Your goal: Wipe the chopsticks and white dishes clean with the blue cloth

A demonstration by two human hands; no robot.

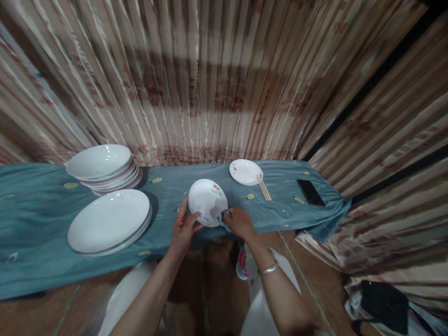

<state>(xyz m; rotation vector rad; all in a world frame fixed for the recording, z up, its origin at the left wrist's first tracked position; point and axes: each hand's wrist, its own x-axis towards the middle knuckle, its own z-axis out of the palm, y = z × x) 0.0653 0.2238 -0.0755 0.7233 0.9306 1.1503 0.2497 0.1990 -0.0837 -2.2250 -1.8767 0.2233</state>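
Note:
A small white plate [207, 201] with red and blue flowers near its rim is tilted slightly toward me above the front part of the table. My left hand [184, 225] grips its left and lower edge, thumb lying over the rim. In my right hand [241, 222] is a bunched blue-grey cloth [224, 218], pressed against the plate's lower right rim. Part of the cloth is hidden by the fingers. Farther back on the right, another flowered plate [245, 171] rests on the table, with several wooden chopsticks [265, 190] beside it.
A blue-green cloth covers the narrow table [168, 179]. On the left stand a stack of white bowls [100, 163] and a stack of large oval plates [110, 219]. A black phone [311, 192] lies near the right end. Pleated curtains [210, 93] hang right behind the table.

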